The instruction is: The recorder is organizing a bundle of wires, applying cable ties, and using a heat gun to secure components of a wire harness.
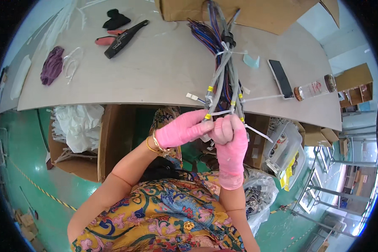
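Note:
A wire harness [223, 75] of grey cables and thin coloured wires runs down over the table's near edge. Yellow bands and white connectors [192, 96] show at its lower end. My left hand [185, 129], in a pink glove, closes thumb and fingers on the harness from the left. Pressed against the same end is my right hand [230, 145], also gloved in pink, its fingers curled in; what lies inside them is partly hidden. Just above the fingers, a white cable tie [221, 112] crosses the cables. A loose white tail [259, 133] sticks out to the right.
On the table [155, 75] lie a black-and-red hand tool [124, 40], a purple cloth [52, 66], a phone [281, 78] and a clear bottle [316, 87]. A cardboard box [248, 14] stands behind the harness. Below are an open carton [101, 143] and a plastic bin [283, 145].

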A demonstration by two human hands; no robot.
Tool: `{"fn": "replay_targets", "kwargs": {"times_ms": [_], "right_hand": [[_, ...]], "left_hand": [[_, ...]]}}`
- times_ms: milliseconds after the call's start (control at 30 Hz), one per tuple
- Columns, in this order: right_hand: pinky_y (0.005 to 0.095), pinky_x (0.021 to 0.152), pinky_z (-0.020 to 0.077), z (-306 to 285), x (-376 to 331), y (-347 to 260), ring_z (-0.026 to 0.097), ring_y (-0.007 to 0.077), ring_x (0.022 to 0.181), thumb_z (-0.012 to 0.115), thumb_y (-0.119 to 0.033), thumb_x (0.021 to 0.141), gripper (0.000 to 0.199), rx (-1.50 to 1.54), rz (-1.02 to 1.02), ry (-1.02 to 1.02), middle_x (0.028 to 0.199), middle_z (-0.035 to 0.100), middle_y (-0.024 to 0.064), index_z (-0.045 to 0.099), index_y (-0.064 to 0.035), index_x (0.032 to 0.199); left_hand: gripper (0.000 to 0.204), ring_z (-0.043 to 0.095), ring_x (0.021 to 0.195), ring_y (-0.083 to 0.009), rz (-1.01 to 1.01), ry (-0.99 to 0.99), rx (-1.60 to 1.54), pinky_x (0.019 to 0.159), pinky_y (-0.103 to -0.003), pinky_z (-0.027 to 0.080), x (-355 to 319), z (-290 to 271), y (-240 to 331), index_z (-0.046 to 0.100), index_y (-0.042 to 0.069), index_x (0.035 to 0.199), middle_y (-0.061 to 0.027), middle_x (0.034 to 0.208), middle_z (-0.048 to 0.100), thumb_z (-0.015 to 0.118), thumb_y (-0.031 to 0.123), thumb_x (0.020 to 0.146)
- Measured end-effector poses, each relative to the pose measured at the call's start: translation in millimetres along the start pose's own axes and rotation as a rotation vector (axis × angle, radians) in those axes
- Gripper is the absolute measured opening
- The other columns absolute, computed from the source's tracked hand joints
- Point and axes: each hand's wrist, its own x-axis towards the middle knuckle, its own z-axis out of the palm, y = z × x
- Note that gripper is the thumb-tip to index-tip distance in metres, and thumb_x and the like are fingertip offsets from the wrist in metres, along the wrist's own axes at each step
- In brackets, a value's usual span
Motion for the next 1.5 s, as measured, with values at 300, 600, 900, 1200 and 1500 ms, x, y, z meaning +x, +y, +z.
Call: {"fn": "replay_targets", "kwargs": {"times_ms": [300, 600, 900, 1200, 1500], "right_hand": [[0.0288, 0.045, 0.0155, -1, 18, 6, 0.014, 0.0096, 0.043, 0.036, -0.026, 0.096, 0.05, 0.439, 0.068, -0.189, 0.047, 0.015, -0.0065, 0.019, -0.0189, 0.05], [0.0274, 0.043, 0.0142, 0, 23, 11, 0.013, 0.009, 0.042, 0.036, -0.023, 0.095, 0.048, 0.616, 0.046, -0.306, 0.046, 0.014, -0.0068, 0.02, -0.0191, 0.05], [0.0277, 0.043, 0.0165, 7, 13, 1, 0.015, 0.0085, 0.043, 0.037, -0.022, 0.095, 0.046, 0.075, -0.158, -0.044, 0.047, 0.017, -0.0061, 0.021, -0.0183, 0.052], [0.0266, 0.042, 0.016, -8, 27, 14, 0.016, 0.0078, 0.042, 0.036, -0.023, 0.095, 0.047, 0.607, -0.025, -0.408, 0.046, 0.017, -0.0067, 0.022, -0.018, 0.051], [0.0258, 0.072, 0.0447, 24, -34, -7, 0.06, 0.017, 0.076, 0.054, -0.018, 0.083, 0.031, -0.535, -0.238, -0.013, 0.089, 0.063, 0.0131, 0.06, 0.0047, 0.103]], "left_hand": [[0.033, 0.033, 0.053, -0.0031, -0.052, 0.232, -0.17, 0.048, -0.02, 0.026, 0, 7, -14, 0.05, 0.009, 0.082, 0.0074, 0.062, 0.04, 0.055, 0.041, 0.092], [0.029, 0.026, 0.043, -0.0039, -0.057, 0.424, -0.503, 0.042, -0.021, 0.022, 3, 25, -15, 0.045, 0.01, 0.077, 0.0074, 0.053, 0.033, 0.052, 0.034, 0.092], [0.033, 0.036, 0.048, -0.0047, -0.04, 0.368, 0.04, 0.046, -0.021, 0.029, 7, 17, -18, 0.049, 0.01, 0.079, 0.0057, 0.057, 0.04, 0.056, 0.039, 0.092], [0.034, 0.036, 0.05, -0.0048, -0.02, 0.303, -0.463, 0.047, -0.022, 0.032, 0, 21, -27, 0.047, 0.009, 0.076, 0.0052, 0.058, 0.043, 0.055, 0.038, 0.092], [0.036, 0.054, 0.067, -0.0122, -0.116, 0.285, 0.132, 0.062, -0.025, 0.045, -24, -8, -8, 0.058, 0.0, 0.097, -0.0013, 0.074, 0.057, 0.052, 0.035, 0.095]]}}
